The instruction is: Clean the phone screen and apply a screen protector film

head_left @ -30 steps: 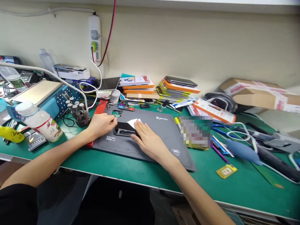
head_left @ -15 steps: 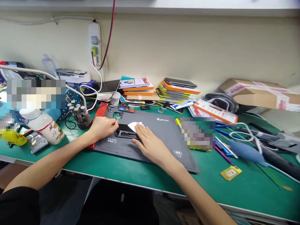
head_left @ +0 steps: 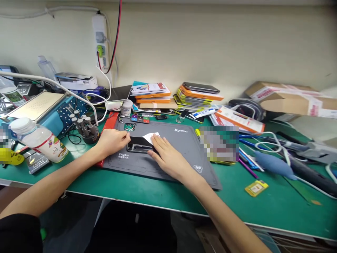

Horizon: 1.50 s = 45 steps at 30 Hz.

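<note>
On the dark grey work mat (head_left: 168, 165) lies a phone (head_left: 140, 149), its frame partly showing. A glossy black panel (head_left: 138, 141) slants up along the phone's far side; I cannot tell if it is the screen or the back. My left hand (head_left: 114, 141) is closed in a pinch at the panel's left end. Over the right end, my right hand (head_left: 167, 154) lies with its fingers stretched out and thumb apart, on a white cloth or paper wipe (head_left: 149, 137). The hand hides the phone's right end. A small green circuit board (head_left: 129, 127) rests behind my left hand.
Left of the mat stand a screwdriver holder (head_left: 85, 130) and a plastic bottle (head_left: 39, 140). Stacked boxes (head_left: 152, 93) line the back by the wall. To the right lie a blue air blower (head_left: 273, 165), cables and a yellow packet (head_left: 256, 188).
The view has shifted slightly, so the whole scene sits a little further left and higher. Both hands keep nearly the same places on the phone, panel and white wipe.
</note>
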Available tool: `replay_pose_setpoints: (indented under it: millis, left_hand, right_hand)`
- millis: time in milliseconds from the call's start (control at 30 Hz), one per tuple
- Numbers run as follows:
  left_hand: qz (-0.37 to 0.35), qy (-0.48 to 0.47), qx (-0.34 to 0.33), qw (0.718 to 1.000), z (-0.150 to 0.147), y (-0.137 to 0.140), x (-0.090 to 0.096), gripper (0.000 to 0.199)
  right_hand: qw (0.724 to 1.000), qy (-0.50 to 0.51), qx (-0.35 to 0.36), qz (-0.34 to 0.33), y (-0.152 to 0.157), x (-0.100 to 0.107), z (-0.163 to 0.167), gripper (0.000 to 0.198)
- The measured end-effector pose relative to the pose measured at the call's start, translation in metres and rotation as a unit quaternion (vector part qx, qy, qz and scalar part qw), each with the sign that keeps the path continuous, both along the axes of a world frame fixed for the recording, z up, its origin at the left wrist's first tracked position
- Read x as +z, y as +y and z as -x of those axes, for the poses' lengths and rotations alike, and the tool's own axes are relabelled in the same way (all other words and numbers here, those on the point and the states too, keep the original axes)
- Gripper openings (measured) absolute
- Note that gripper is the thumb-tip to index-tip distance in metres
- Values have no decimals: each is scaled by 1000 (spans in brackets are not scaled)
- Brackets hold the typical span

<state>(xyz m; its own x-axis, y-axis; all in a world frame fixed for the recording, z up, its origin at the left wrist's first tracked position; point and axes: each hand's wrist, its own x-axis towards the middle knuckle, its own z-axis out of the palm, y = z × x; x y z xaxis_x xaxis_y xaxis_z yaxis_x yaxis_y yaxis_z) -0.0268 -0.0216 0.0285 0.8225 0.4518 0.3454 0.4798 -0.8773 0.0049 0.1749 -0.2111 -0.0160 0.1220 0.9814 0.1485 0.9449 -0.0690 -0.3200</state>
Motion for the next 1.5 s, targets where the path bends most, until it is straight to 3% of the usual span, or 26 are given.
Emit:
replay_pose_setpoints:
  millis: [233, 500, 767, 900, 1033, 1300, 1500]
  left_hand:
    - [5, 0, 1, 1000, -2, -2, -4, 47]
    - [23, 10, 7, 1000, -2, -2, -5, 47]
    - [22, 9, -1, 1000, -3, -4, -8, 46]
    - [18, 15, -2, 1000, -2, -4, -6, 45]
    - [12, 13, -1, 1000, -2, -3, -3, 47]
    - [17, 3, -12, 1000, -1, 0, -6, 46]
    - [1, 18, 10, 1000, -3, 2, -3, 49]
  right_hand:
    - [998, -35, 17, -44, -36, -18, 14, 78]
    - [1000, 8, 24, -10, 10, -2, -11, 76]
    - [998, -19, 38, -43, -35, -16, 12, 74]
    - [999, 20, 28, 5, -7, -9, -6, 72]
    - [1000, 18, 9, 1, 8, -3, -10, 78]
    - [1000, -12, 0, -18, -48, -13, 23, 80]
    - [1000, 16, -19, 9, -13, 0, 1, 81]
